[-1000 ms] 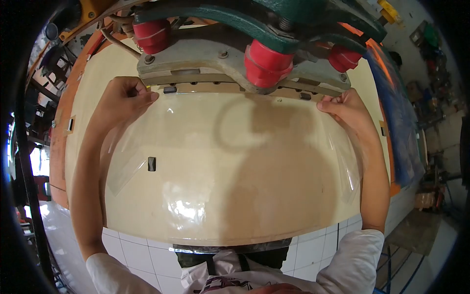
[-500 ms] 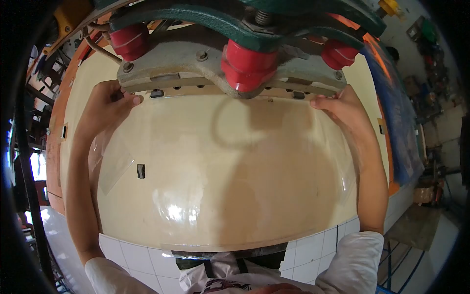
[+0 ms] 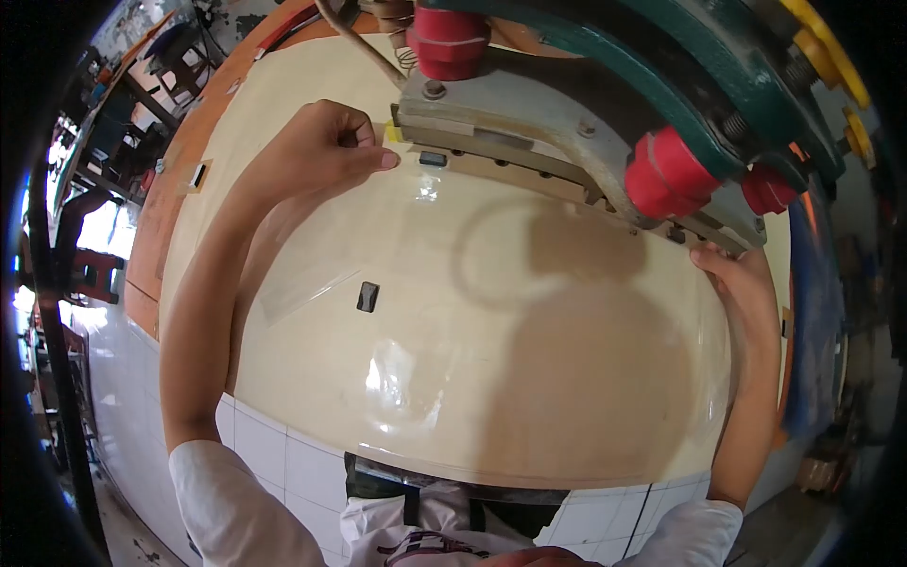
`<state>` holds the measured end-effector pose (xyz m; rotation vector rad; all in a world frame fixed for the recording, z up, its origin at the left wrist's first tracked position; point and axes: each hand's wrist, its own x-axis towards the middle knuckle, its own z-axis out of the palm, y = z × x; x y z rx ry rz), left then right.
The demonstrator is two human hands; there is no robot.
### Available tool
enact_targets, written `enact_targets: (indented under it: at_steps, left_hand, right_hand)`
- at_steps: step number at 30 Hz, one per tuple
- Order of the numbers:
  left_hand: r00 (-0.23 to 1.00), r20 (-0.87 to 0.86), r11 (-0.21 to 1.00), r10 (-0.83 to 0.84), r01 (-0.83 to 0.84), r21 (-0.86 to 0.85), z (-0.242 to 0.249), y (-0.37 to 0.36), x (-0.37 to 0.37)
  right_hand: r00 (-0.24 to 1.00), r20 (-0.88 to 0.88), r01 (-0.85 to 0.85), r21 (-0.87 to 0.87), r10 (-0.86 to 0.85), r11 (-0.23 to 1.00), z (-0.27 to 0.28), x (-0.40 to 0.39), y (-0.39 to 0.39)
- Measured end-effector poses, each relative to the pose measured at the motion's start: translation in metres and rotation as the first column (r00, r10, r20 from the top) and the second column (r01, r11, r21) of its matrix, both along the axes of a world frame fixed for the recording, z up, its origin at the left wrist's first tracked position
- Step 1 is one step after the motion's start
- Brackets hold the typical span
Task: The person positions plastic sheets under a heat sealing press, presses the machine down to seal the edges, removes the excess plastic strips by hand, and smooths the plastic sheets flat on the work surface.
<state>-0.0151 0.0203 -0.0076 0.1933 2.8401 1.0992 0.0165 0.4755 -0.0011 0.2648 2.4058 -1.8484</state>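
A clear plastic sheet (image 3: 453, 369) lies over the cream work surface, its glossy near edge by my waist. My left hand (image 3: 331, 151) is closed at the sheet's far left corner, thumb pointing right, fingers curled, just left of the press bar. My right hand (image 3: 742, 274) pinches the far right corner, its fingertips partly hidden at the bar's right end. The long metal press bar (image 3: 510, 156) is across the sheet's far edge. Small dark blocks sit along it, one (image 3: 433, 160) near my left thumb. Another dark block (image 3: 368, 297) is at the sheet's left part.
Above the bar, a green machine frame (image 3: 642, 66) carries red insulators (image 3: 671, 170) and yellow parts at the right. An orange table edge (image 3: 170, 236) shows at left, with a small block (image 3: 196, 176) on it. Blue material (image 3: 817, 331) hangs at the right. White floor tiles lie below.
The view has turned, so machine and sheet appear shifted right and tilted. My left hand now shows a little apart from the bar's left end. My right hand remains at the right end.
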Motion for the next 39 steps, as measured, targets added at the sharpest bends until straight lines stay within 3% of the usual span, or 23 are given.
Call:
enact_targets:
  at_steps: [3, 13, 18, 25, 27, 34, 37, 39]
  left_hand:
    - [1.0, -0.001, 1.0, -0.014, 0.014, -0.027, -0.001, -0.005, -0.002]
    - [1.0, -0.005, 1.0, -0.009, 0.009, -0.014, -0.002, -0.007, -0.003]
    - [0.999, -0.006, 0.999, -0.037, 0.037, -0.018, -0.003, -0.008, -0.003]
    - [0.999, 0.02, 0.999, -0.05, 0.05, -0.017, -0.004, -0.01, -0.005]
    - [1.0, 0.004, 0.999, -0.026, 0.026, -0.025, -0.004, -0.007, -0.002]
    - [0.999, 0.012, 0.999, -0.051, 0.05, 0.015, -0.007, -0.015, -0.007]
    - [0.999, 0.02, 0.999, -0.034, 0.034, -0.001, -0.003, -0.013, -0.004]
    - [0.996, 0.022, 0.995, -0.092, 0.093, -0.041, -0.005, -0.015, -0.007]
  right_hand:
    - [0.999, 0.032, -0.002, 0.144, -0.003, 0.99, 0.002, -0.001, 0.0]
    - [1.0, 0.027, 0.002, 0.108, -0.005, 0.994, 0.001, 0.0, 0.001]
    - [0.996, 0.09, -0.001, 0.18, -0.015, 0.984, -0.006, -0.007, 0.017]
    - [0.999, 0.049, -0.006, 0.203, -0.004, 0.979, -0.001, -0.001, 0.005]
    - [1.0, -0.01, -0.019, 0.061, 0.02, 0.998, 0.003, 0.003, -0.005]
    - [0.999, 0.032, -0.044, 0.047, 0.043, 0.998, 0.001, -0.001, 0.002]
    - [0.997, 0.019, -0.07, 0.058, 0.069, 0.996, 0.0, -0.003, 0.008]
    - [0.989, 0.063, -0.139, 0.153, 0.131, 0.978, -0.004, -0.009, 0.025]
